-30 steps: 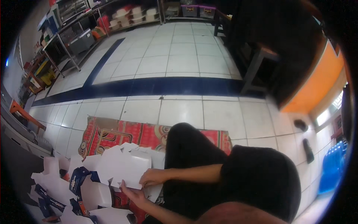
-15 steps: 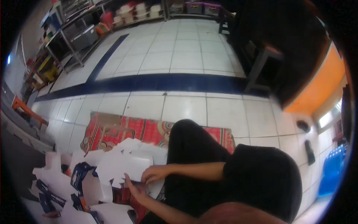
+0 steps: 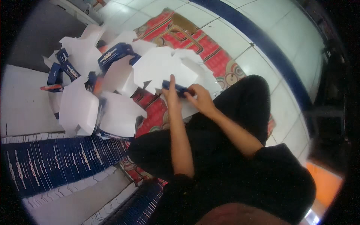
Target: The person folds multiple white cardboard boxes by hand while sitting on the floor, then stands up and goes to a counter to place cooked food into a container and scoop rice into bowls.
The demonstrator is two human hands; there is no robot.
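Note:
A partly folded carton box (image 3: 161, 67), white inside and dark blue outside, lies over my lap side on the red patterned mat. My left hand (image 3: 172, 95) is at the near edge of its dark blue side, thumb stretched up along it and the other fingers mostly hidden. At the right end of that same blue side, my right hand (image 3: 201, 98) pinches the edge, fingers bent. Left of my hands lies a loose heap of opened cartons (image 3: 80, 107), white inside with dark blue and some orange outside.
Long rows of flat dark blue cartons (image 3: 56, 161) stand packed on edge at the lower left, with another row (image 3: 138, 204) nearer me. The red mat (image 3: 210, 45) extends beyond the heap over white floor tiles (image 3: 243, 63). A dark blue tile band (image 3: 262, 52) crosses the floor.
My view has swung left and down, bringing the rows of flat cartons into sight. Both hands remain at the carton, and its dark blue side now shows between them.

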